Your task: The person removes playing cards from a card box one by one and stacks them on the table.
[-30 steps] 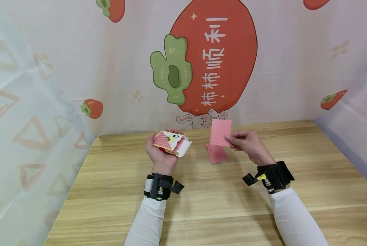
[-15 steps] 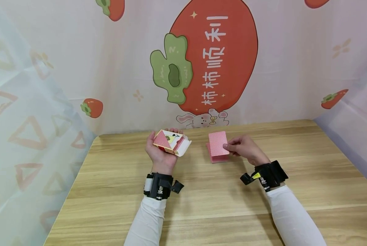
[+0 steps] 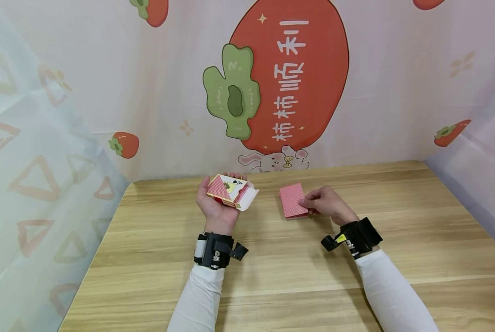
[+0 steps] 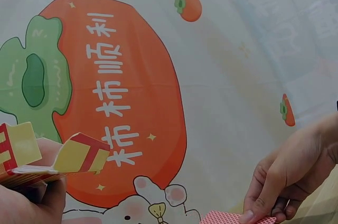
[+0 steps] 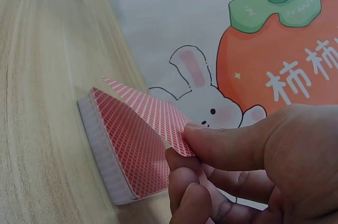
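My right hand pinches a red-backed playing card between thumb and fingers. The card is tilted just above a squared deck of playing cards, back side up on the table; whether their edges touch I cannot tell. My left hand lies palm up and holds a card box printed with an ace. The box's white flap stands open toward the right. In the left wrist view, yellow and red box flaps show above the palm.
A wooden table lies beneath both arms. Behind it hangs a pale cloth backdrop with persimmon prints, meeting the table's back edge. Black wrist straps with cameras sit on the left wrist and right wrist.
My right hand has lowered the card toward me, from above and behind the deck down to just over it. The left hand with the card box has stayed in place.
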The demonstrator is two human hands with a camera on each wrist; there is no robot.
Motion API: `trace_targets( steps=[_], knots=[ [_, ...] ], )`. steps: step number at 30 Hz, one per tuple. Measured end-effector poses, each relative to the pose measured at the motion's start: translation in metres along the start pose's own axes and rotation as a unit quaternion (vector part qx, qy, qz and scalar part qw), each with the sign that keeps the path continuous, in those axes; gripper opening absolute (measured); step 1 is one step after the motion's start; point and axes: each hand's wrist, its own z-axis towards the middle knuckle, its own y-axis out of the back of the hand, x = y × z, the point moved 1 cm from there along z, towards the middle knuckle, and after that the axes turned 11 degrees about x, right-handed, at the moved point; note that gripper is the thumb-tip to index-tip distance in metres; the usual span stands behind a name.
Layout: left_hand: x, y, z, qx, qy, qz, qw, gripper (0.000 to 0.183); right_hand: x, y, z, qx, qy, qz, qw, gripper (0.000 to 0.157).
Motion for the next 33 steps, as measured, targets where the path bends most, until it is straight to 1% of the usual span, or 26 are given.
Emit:
trace_targets(
  steps=[8, 13, 18, 23, 28, 33],
  knots=[
    [-0.0004, 0.0003, 0.0003, 0.003, 0.004, -0.003, 1.0000, 0.042, -0.0020, -0.0015, 0.0023, -0.009, -0.009, -0.003, 1.000, 0.021],
    [-0.0003, -0.0005, -0.0008, 0.007, 0.007, 0.005, 0.9999, 0.043, -0.0010, -0.0041, 0.0029, -0.019, -0.024, -0.007, 1.000, 0.018],
    [0.0005, -0.0006, -0.0003, 0.006, 0.003, -0.005, 1.0000, 0.040, -0.0005, -0.0060, 0.0023, -0.038, -0.034, -0.047, 0.998, 0.017],
    [0.0008, -0.0002, -0.0003, 0.003, 0.004, -0.006, 1.0000, 0.040, -0.0017, -0.0074, 0.0018, -0.056, -0.032, -0.086, 0.994, 0.019],
    [0.0008, 0.0001, -0.0003, -0.002, 0.005, -0.007, 1.0000, 0.041, -0.0027, -0.0085, 0.0020, -0.066, -0.029, -0.103, 0.992, 0.021],
    [0.0014, -0.0006, -0.0005, -0.006, 0.005, -0.008, 0.9999, 0.040, -0.0020, -0.0090, 0.0018, -0.072, -0.036, -0.105, 0.991, 0.021]
  ],
)
